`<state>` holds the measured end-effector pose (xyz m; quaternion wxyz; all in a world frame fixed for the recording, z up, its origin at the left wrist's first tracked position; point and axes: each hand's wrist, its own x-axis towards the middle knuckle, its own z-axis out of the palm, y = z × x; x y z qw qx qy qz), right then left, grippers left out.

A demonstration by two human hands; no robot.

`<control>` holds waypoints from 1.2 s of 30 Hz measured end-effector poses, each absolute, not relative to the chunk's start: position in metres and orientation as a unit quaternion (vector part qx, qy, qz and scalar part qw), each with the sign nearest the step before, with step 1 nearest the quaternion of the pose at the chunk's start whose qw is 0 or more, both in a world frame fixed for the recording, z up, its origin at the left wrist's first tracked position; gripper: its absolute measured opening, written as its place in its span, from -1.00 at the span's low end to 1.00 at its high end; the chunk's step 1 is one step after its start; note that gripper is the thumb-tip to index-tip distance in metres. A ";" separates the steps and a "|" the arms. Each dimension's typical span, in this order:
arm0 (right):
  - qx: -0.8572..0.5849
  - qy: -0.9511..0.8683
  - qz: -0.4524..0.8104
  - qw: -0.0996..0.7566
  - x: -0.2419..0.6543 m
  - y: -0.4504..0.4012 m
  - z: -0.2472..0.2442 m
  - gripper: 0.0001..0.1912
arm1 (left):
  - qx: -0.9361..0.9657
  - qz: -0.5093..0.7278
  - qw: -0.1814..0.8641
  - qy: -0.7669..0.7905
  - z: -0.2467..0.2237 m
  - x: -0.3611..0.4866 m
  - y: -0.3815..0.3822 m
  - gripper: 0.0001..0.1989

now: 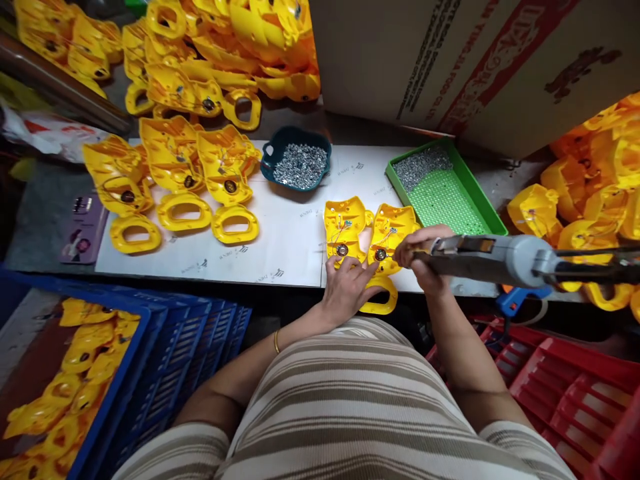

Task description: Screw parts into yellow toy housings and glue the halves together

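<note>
Two yellow plastic shell halves with wires and a round dark part inside lie side by side before me: a left shell (344,220) and a right shell (391,223). My left hand (347,287) presses bent fingers on their lower ends, its thumb beside the right shell's ring-shaped handle (380,303). Closed around the narrow end of a grey electric screwdriver (500,257), my right hand (430,270) is at the right shell's edge. The screwdriver covers part of that hand, and its tip is hidden.
Three more yellow shells (173,157) lie left on the white board (280,233). A dark teal bowl (267,170) and a green tray (465,200) hold small metal screws. Yellow shells pile up behind. A cardboard box (400,67), blue crates (165,360) and red crates (565,380) stand around.
</note>
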<state>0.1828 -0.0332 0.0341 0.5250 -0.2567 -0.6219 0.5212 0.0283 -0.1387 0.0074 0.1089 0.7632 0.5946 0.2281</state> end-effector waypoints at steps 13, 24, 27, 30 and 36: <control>-0.210 -0.563 0.484 0.636 0.218 -0.051 0.083 -0.74 | 0.745 0.272 -0.020 0.608 0.026 -0.011 -0.099 -0.70; -0.239 -0.564 0.486 0.623 0.215 -0.058 0.068 -0.73 | 0.628 0.031 0.100 0.771 0.043 -0.136 0.047 -0.80; -0.246 -0.557 0.491 0.623 0.214 -0.059 0.067 -0.73 | 0.630 0.050 0.102 0.768 0.036 -0.140 0.045 -0.79; -0.250 -0.552 0.484 0.631 0.211 -0.059 0.069 -0.74 | 0.635 0.114 0.074 0.760 0.031 -0.147 0.042 -0.76; -0.247 -0.554 0.481 0.633 0.207 -0.059 0.070 -0.75 | 0.599 0.390 0.105 0.691 0.034 -0.122 0.012 -0.82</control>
